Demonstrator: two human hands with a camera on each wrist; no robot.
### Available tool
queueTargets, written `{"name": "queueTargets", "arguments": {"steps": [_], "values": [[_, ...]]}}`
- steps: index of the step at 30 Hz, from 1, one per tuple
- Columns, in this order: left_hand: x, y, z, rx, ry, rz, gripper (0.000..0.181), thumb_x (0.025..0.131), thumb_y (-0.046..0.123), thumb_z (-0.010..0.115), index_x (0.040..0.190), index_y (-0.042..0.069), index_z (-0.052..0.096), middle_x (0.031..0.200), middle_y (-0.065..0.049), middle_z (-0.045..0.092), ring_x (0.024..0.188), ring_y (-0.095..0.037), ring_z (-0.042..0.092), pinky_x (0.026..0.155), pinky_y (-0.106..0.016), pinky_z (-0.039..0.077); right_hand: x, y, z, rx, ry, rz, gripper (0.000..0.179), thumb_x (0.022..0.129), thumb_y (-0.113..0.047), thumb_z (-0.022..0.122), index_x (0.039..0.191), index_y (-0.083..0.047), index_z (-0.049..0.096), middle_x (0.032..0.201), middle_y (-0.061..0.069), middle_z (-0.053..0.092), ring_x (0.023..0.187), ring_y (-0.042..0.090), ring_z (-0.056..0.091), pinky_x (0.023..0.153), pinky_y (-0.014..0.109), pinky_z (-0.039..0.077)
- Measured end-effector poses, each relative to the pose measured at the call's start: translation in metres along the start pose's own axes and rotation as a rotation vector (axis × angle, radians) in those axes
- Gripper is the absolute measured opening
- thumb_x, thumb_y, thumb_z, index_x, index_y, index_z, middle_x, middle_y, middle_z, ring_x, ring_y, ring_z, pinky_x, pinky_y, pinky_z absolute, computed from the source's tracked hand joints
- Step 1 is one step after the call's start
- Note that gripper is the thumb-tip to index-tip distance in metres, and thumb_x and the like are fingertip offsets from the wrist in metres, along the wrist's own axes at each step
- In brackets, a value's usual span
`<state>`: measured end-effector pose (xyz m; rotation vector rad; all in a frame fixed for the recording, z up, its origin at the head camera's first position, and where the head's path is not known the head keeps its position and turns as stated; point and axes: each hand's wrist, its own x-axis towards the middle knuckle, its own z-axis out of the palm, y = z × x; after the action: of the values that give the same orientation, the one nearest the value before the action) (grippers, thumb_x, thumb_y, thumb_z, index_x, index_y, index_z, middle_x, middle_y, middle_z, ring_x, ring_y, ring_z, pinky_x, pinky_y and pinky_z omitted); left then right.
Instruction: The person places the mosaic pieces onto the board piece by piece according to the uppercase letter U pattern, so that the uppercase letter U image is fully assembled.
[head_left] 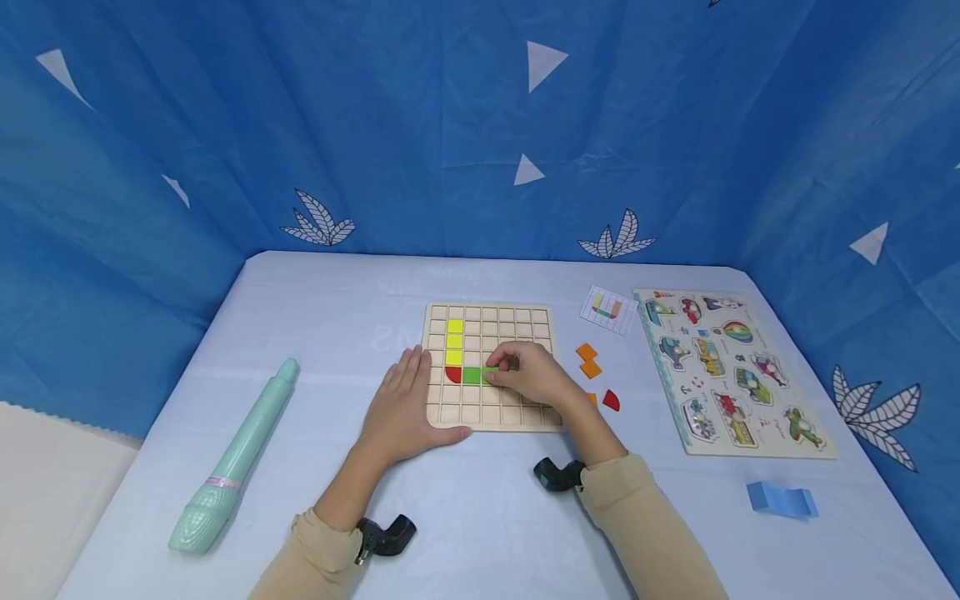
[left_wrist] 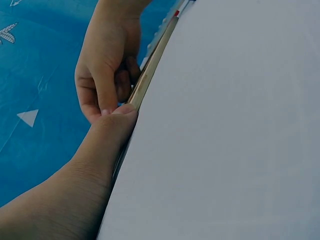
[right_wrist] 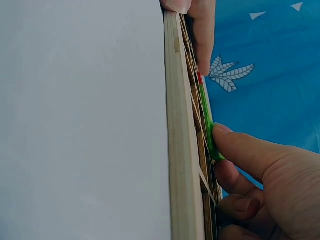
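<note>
One green tile [right_wrist: 213, 148] is pinched at the gridded wooden board [head_left: 468, 414].

Blue cloth [head_left: 442, 108] spans the upper frame and runs down both sides, with soft vertical folds. White triangles [head_left: 544, 65] scattered on it, upper left to right edge. White leaf prints [head_left: 318, 221] with dark outlines: left of centre, right of centre, lower right. Tabletop [head_left: 337, 287]: pale, smooth, far edge meeting the cloth at mid-frame. Lower left: off-white surface [head_left: 52, 492], scalloped edge. Light soft, fairly even; source out of frame.
</note>
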<state>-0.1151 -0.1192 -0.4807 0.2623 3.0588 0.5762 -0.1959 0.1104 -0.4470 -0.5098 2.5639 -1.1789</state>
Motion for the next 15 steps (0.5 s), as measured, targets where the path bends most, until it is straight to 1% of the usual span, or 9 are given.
{"name": "queueTargets", "arguments": {"steps": [15], "values": [[-0.0002, 0.001, -0.0016, -0.006, 0.008, 0.003, 0.133, 0.067, 0.088, 0.058, 0.158, 0.002, 0.015, 0.167, -0.014, 0.011, 0.156, -0.028, 0.006, 0.126, -0.049, 0.016, 0.0007, 0.0003, -0.0003, -0.014, -0.002, -0.006, 0.01, 0.085, -0.023, 0.079, 0.091, -0.022, 0.071, 0.079, -0.001, 0.06, 0.072, 0.015, 0.053, 0.065, 0.027, 0.043]]}}
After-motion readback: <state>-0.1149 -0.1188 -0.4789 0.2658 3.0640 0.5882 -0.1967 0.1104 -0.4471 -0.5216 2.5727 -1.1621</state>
